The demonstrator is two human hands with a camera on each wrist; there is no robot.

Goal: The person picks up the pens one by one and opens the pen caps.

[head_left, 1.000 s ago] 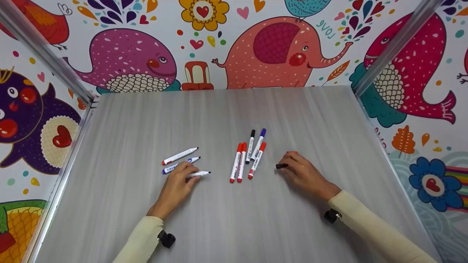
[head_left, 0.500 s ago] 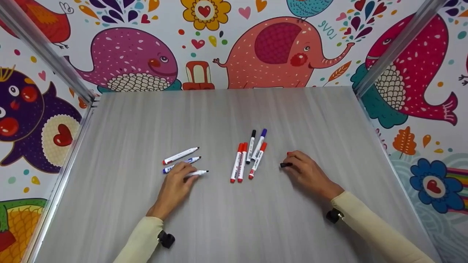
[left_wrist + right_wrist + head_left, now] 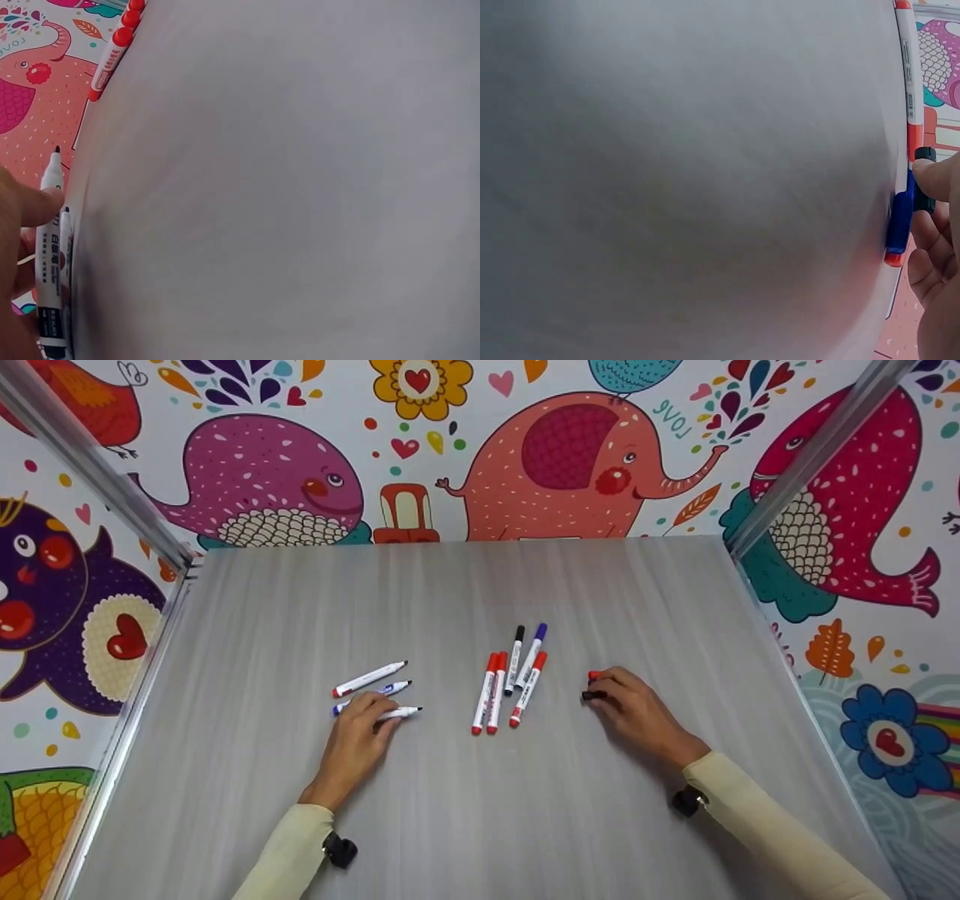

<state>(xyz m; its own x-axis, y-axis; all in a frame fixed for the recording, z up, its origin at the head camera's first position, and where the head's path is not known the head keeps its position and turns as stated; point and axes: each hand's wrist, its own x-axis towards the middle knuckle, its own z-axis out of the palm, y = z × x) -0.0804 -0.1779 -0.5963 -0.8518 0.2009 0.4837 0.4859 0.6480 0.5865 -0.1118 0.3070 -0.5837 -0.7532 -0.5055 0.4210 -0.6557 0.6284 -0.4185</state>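
At the left of the grey table (image 3: 450, 810), the person's left hand (image 3: 358, 742) pinched a black whiteboard marker (image 3: 49, 255) between thumb and fingers, its bare nib pointing right. Just beyond it lay an uncapped blue marker (image 3: 396, 688), partly hidden by that hand, and farther off an uncapped red marker (image 3: 369, 679), both slanting the same way. Over on the right, the right hand (image 3: 641, 720) pinched a black cap (image 3: 925, 195) between thumb and fingertips, near a blue cap (image 3: 900, 225) and a red cap (image 3: 594, 675); whether the black one touched the table I could not tell. Between the hands stood the capped group: two red-capped markers (image 3: 492, 694) side by side, a third red-capped marker (image 3: 529, 690) to their right, and a black-capped marker (image 3: 514, 660) and a blue-capped marker (image 3: 532, 656) on the far side. To my eye the step was setting down a freshly parted pair, marker to the left and cap to the right. The next move seemed to call for laying the black marker alongside the blue one without rolling it, easing the black cap in by the other caps without knocking them, and then letting go with both hands before reaching for a capped one.
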